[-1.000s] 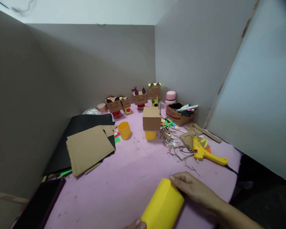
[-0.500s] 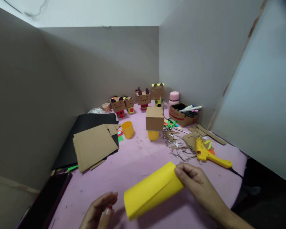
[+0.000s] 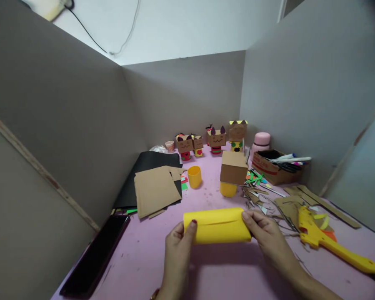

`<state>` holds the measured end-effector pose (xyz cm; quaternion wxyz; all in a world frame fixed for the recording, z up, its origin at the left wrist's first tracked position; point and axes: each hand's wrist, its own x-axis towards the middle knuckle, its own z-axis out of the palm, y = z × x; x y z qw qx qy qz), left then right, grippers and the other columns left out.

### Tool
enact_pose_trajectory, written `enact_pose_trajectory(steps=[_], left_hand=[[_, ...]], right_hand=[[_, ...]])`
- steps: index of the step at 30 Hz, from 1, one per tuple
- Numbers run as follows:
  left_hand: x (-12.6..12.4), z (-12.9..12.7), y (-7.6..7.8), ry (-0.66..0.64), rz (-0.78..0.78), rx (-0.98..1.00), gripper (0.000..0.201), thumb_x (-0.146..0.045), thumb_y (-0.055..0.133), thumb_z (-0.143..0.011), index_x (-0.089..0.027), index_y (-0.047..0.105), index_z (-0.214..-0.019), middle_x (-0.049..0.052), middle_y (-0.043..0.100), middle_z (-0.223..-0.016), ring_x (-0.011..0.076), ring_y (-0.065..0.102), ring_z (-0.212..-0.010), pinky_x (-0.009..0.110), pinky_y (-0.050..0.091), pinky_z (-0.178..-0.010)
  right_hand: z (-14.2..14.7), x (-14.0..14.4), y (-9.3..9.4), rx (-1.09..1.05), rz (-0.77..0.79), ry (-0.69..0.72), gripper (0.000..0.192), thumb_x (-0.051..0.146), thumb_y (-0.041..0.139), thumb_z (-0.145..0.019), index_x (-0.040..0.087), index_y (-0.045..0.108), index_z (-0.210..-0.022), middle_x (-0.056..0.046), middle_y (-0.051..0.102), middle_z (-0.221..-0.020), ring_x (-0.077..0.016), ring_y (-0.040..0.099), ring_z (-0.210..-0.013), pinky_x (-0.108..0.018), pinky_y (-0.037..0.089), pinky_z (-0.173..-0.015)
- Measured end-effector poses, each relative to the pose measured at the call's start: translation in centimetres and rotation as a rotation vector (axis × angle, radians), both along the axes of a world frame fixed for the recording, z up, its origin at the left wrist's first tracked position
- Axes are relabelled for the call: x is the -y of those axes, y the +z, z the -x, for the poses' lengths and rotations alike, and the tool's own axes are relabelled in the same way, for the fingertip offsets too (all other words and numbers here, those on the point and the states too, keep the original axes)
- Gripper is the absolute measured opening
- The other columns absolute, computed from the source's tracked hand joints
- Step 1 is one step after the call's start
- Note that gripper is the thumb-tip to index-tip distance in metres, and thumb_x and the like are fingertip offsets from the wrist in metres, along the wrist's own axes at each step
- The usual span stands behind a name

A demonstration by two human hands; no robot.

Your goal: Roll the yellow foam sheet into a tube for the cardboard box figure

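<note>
Yellow paper roll point(image 3: 217, 225) held level above pink table point(image 3: 162, 258), long axis left-right; left hand point(image 3: 178, 246) gripping left end, right hand point(image 3: 264, 233) gripping right end.

Both forearms are bare, with no sleeve in sight. The left hand point(image 3: 176, 246) shows dark red polish on the thumbnail, and at its wrist a thin gold-coloured band, perhaps a bracelet, peeks in. The right hand point(image 3: 267, 237) wears no ring that shows
</note>
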<state>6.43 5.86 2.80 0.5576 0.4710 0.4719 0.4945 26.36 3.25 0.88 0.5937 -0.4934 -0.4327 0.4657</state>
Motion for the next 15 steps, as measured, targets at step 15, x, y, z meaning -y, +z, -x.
enact_pose_trajectory(steps=[15], left_hand=[[-4.6, -1.5, -1.1, 0.089, 0.046, 0.039, 0.038, -0.046, 0.074, -0.062, -0.015, 0.071, -0.083, 0.003, 0.073, -0.073, 0.0237, 0.067, -0.072, 0.025, 0.051, -0.06]], right_hand=[[-1.4, -2.6, -0.3, 0.031, -0.009, -0.017, 0.032, 0.048, 0.064, -0.076, 0.017, 0.065, -0.068, -0.001, 0.058, -0.063, -0.0147, 0.051, -0.061, -0.023, 0.039, -0.055]])
